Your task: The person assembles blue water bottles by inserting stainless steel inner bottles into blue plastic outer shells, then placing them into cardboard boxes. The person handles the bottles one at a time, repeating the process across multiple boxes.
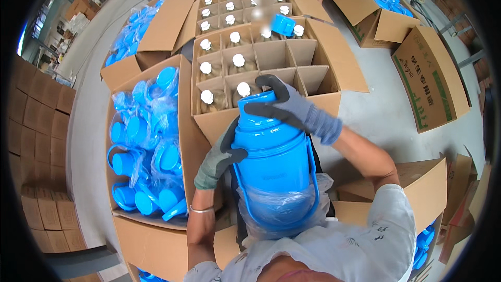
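A blue plastic thermos jug (pixel 276 169) stands upright against my front, with a bail handle hanging down and a clear plastic bag bunched around its lower part. My left hand (pixel 220 154), in a grey-green glove, grips the jug's left shoulder, thumb on the front. At the top, my right hand (pixel 289 103), in a grey-blue glove with dark fingers, is closed around the blue cup lid (pixel 255 117). Just beyond is a divided carton (pixel 266 55) holding glass bottles with white caps (pixel 243 90); several of its compartments hold no bottle.
At left, an open carton (pixel 182 109) holds bagged blue jug parts (pixel 136 130). More cartons stand far left, far right and lower right. Another person's blurred arm (pixel 263 2) reaches over the bottles near a blue cup (pixel 283 25). Stacked boxes (pixel 39 146) line the left side.
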`<state>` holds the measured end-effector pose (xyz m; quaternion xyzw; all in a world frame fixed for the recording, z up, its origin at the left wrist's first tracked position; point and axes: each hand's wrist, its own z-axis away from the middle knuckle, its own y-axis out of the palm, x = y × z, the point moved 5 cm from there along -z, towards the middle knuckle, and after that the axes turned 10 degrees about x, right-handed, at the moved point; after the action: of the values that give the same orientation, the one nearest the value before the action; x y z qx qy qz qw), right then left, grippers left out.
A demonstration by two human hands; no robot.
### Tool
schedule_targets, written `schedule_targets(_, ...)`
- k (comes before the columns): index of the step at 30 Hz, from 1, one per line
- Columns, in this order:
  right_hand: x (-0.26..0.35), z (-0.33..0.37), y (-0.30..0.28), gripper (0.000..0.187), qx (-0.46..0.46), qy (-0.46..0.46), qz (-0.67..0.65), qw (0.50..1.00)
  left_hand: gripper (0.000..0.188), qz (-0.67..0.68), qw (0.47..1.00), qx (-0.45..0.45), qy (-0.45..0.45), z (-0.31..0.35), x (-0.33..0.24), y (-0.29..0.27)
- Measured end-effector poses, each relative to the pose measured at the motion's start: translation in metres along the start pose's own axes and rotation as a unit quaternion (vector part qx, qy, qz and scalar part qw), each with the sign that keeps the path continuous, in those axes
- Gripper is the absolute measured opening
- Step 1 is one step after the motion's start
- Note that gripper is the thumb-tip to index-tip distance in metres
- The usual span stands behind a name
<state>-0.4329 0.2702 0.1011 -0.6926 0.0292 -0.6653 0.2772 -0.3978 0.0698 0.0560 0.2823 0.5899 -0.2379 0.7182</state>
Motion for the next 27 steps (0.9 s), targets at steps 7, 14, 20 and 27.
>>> schedule_targets(7, -0.059, -0.023, -0.005, 0.064, 0.156, -0.185, -0.457, 0.856, 0.094, -0.565, 0.810, -0.156, 0.011, -0.041, -0.069, 0.091)
schedule_targets(14, -0.040, -0.017, -0.011, 0.082, 0.077, -0.011, -0.125, 0.989, 0.100, 0.035, 0.999, -0.017, 0.013, -0.007, -0.003, -0.018)
schedule_targets(20, -0.027, -0.077, 0.027, 0.073, 0.250, -0.074, -0.415, 0.872, 0.111, -0.440, 0.878, -0.188, -0.011, -0.014, -0.050, 0.007)
schedule_targets(27, -0.031, -0.124, 0.089, 0.067, 0.371, -0.196, -0.589, 0.691, 0.122, -0.567, 0.777, -0.272, -0.032, -0.011, -0.068, 0.017)
